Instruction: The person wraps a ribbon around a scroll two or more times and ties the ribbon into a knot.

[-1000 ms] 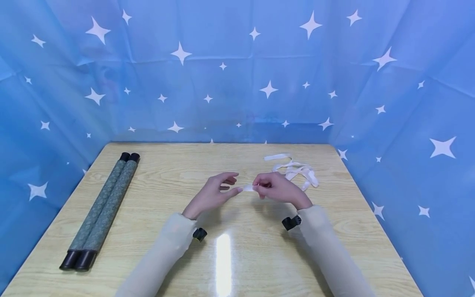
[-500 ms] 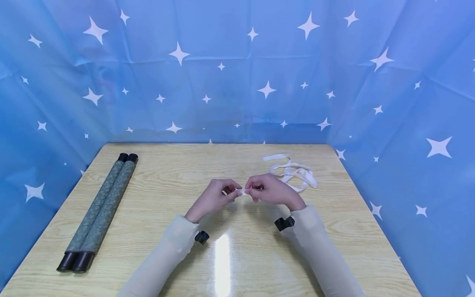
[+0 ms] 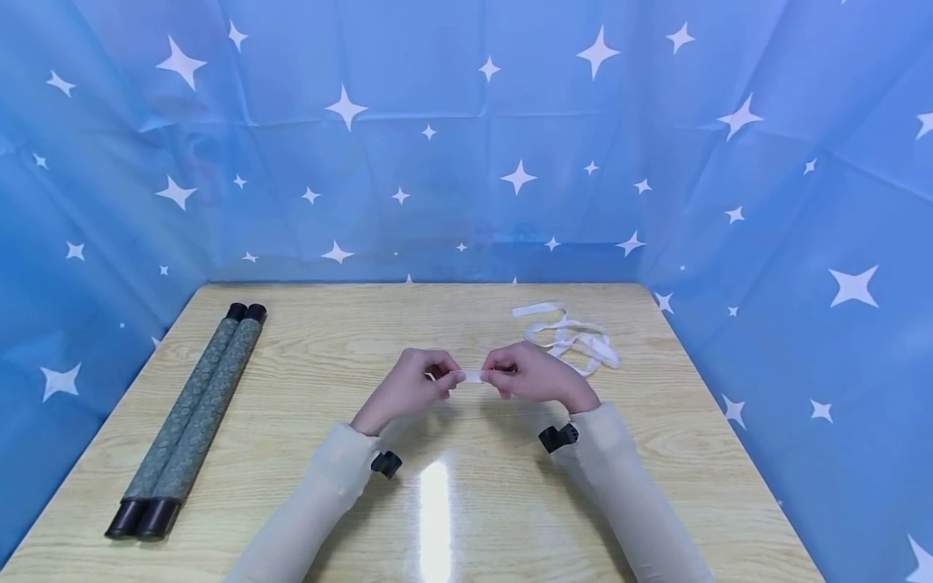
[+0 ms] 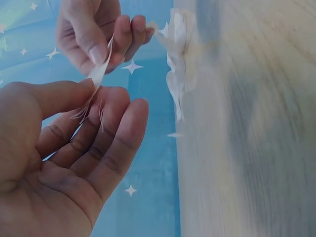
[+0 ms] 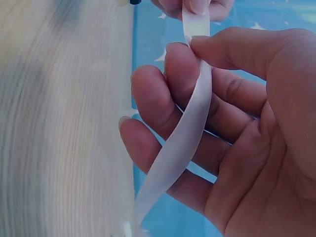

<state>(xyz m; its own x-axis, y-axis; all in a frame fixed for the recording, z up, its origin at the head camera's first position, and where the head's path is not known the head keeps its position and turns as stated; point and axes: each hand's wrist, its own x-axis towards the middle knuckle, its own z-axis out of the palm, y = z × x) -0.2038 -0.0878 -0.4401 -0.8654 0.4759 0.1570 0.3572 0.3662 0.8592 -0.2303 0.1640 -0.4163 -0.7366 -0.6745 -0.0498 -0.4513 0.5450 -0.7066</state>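
Note:
A white ribbon (image 5: 178, 143) is stretched in a short span between the two hands above the middle of the table. My left hand (image 3: 409, 386) pinches its frayed end between thumb and index finger; loose threads hang over the fingers in the left wrist view. A short way along, my right hand (image 3: 535, 373) pinches the ribbon between thumb and index finger. From there the band runs across the right palm in the right wrist view. Beyond the right hand, the rest of the ribbon lies in loose loops on the table in the head view.
Two scroll-like rolls (image 3: 191, 421) in grey-green patterned cover, with dark end caps, lie side by side at the left of the wooden table (image 3: 328, 324). A blue curtain (image 3: 437, 202) with white stars hangs behind and at both sides.
A second ago the left thumb touched the ribbon end with the fingers spread; the left fingers then closed in a pinch. The hands came together, then the left moved slightly leftward, drawing the span straight.

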